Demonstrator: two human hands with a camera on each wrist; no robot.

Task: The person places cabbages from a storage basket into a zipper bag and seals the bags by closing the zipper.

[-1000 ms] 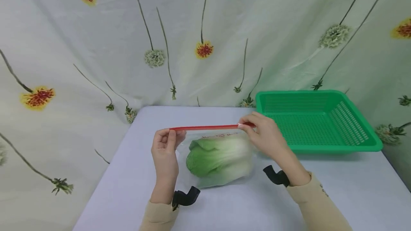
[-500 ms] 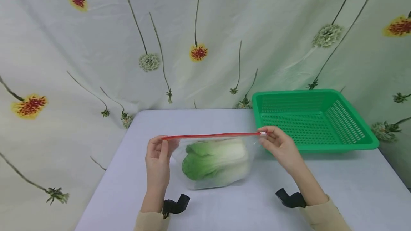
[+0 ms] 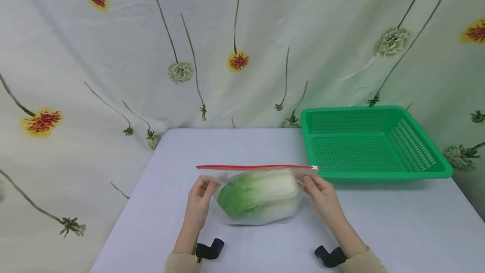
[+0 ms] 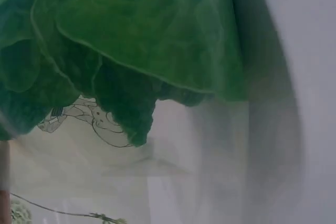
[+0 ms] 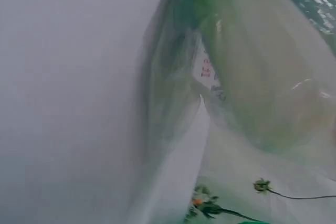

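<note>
In the head view a clear zip bag [image 3: 254, 167] with a red closure strip encloses a green and white napa cabbage [image 3: 261, 195]. Its white slider [image 3: 315, 167] sits at the strip's right end. My left hand [image 3: 201, 195] pinches the bag's left side below the strip, beside the leafy end. On the opposite side my right hand [image 3: 321, 195] pinches the plastic near the white stem end. Dark leaves [image 4: 142, 35] fill the upper left wrist view. The right wrist view shows the pale end [image 5: 262, 77] through shiny plastic. Whether the bag touches the table cannot be told.
A green perforated plastic basket [image 3: 379, 177] stands at the back right of the white-covered table [image 3: 386, 222], just beyond my right hand. A flower-print curtain [image 3: 257, 92] hangs behind and along the sides.
The right hand first moved right along the red strip with the slider, to its end. Both hands have then left the strip and dropped to grip the bag's sides lower down.
</note>
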